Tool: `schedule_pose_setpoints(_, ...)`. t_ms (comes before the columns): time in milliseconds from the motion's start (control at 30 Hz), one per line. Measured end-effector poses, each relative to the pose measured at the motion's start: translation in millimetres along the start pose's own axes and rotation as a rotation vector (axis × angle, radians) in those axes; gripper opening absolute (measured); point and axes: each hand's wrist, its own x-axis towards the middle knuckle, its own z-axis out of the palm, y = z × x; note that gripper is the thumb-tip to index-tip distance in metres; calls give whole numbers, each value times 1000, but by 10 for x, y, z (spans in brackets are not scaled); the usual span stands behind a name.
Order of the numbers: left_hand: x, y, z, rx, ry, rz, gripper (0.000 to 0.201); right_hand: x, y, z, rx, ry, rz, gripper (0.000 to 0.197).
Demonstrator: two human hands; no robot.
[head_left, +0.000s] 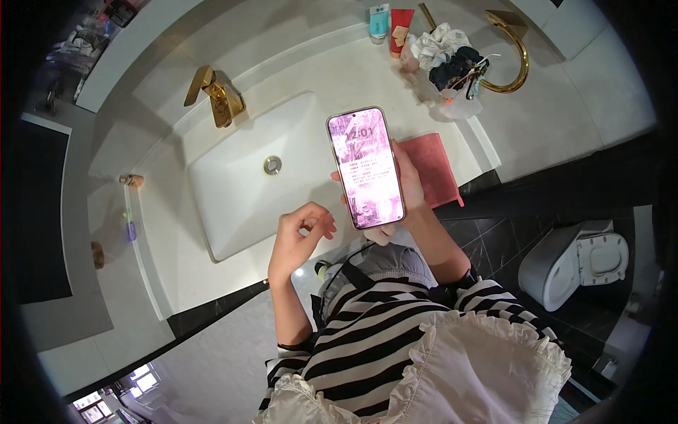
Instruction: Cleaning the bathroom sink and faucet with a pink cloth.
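My right hand [412, 185] grips a smartphone [367, 168] from behind and along its right side. The phone is held over the counter's front edge, its lit pink and white screen facing up; fingertips show at its left edge. To the left of the phone and apart from it is my left hand [302, 237], its fingers loosely curled in toward the thumb with nothing seen in them. A folded pinkish-red cloth [432, 169] lies on the counter just right of my right hand.
A white basin [240, 191] with a gold faucet [220, 99] lies left of the phone. At the back right stand a teal tube [379, 25], a red tube [400, 32] and a holder with scrunchies [441, 46], near a gold ring [522, 63]. A toilet [558, 272] stands right.
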Motion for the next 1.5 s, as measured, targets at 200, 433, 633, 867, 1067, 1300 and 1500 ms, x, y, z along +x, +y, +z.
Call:
schedule_pose_setpoints(200,-5,-11,6,-2,-12,8,9,2,21,23,-14,-23,8,56)
schedule_pose_setpoints(433,-26,-10,18,5,2,1,7,-16,39,26,-27,-25,13,56)
schedule_pose_setpoints(633,-47,-1,28,5,8,-10,8,-48,49,56,-51,8,20,56)
schedule_pose_setpoints(867,-78,-1,41,-1,20,-20,9,-77,42,16,-45,-22,17,54)
schedule_pose_setpoints(1067,-84,-11,69,-3,-4,-28,7,-113,47,27,-45,-25,10,54)
schedule_pose_setpoints(1300,-68,-118,132,88,-63,87,11,-154,23,21,-82,-41,4,58)
schedule_pose_setpoints(1500,-91,-160,206,112,-198,129,30,-181,35,87,-84,34,-37,56)
